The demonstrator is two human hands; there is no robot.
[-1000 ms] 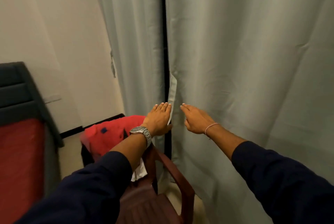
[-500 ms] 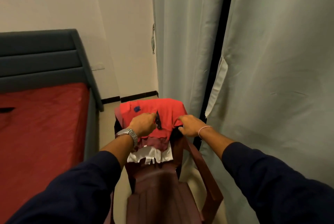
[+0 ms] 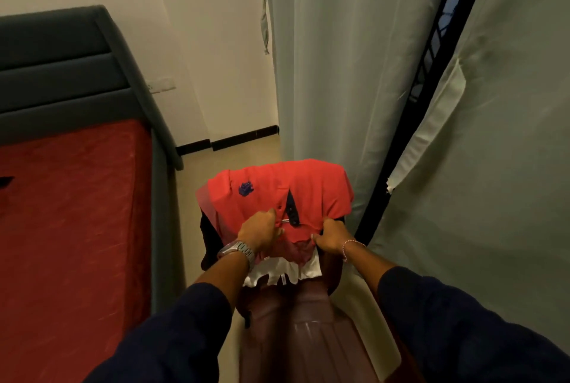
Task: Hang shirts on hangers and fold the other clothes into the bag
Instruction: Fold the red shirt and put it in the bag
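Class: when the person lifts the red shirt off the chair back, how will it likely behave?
Probably floppy: the red shirt drapes limply over the chair. Likely light, since both hands pinch only its edge. It may drag the white garment beneath along.

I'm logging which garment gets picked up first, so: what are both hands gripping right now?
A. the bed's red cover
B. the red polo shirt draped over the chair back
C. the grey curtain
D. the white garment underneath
B: the left hand and the right hand both pinch the lower edge of the red polo shirt, which lies on top of the clothes draped over the maroon plastic chair.
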